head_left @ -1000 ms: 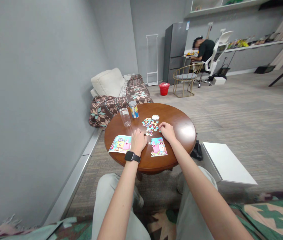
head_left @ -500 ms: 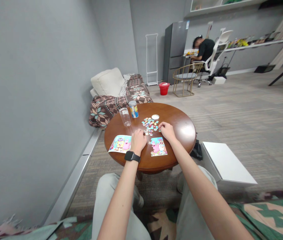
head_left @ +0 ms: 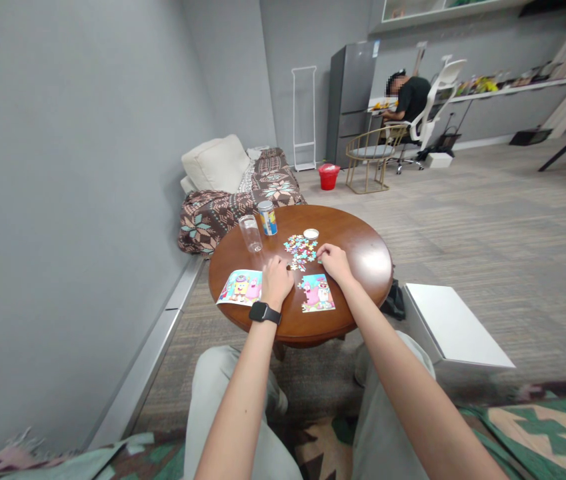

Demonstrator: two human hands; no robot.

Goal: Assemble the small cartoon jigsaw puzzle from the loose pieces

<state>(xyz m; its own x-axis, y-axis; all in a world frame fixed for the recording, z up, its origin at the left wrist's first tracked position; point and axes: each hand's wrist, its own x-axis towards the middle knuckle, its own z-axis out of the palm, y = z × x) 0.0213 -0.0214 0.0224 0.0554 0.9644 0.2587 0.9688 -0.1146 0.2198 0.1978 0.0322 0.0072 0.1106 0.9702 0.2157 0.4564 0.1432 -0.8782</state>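
Observation:
On a round brown table (head_left: pixel 363 257) lies a pile of loose colourful puzzle pieces (head_left: pixel 300 249), and nearer me a partly built puzzle (head_left: pixel 317 294). A printed picture sheet (head_left: pixel 241 287) lies at the left. My left hand (head_left: pixel 276 283), with a black watch on its wrist, rests between the sheet and the puzzle, fingers curled, pinching a small piece at the pile's near edge. My right hand (head_left: pixel 335 262) is curled at the pile's right edge; what its fingers hold is hidden.
A clear glass (head_left: pixel 251 233), a blue can (head_left: pixel 267 218) and a small white lid (head_left: pixel 311 234) stand at the table's far side. A white box (head_left: pixel 450 327) sits on the floor at right, a blanketed sofa (head_left: pixel 243 197) behind. A person sits at a far desk.
Both hands have stayed almost still. The left hand's fingertips have shifted slightly at the near edge of the loose pieces.

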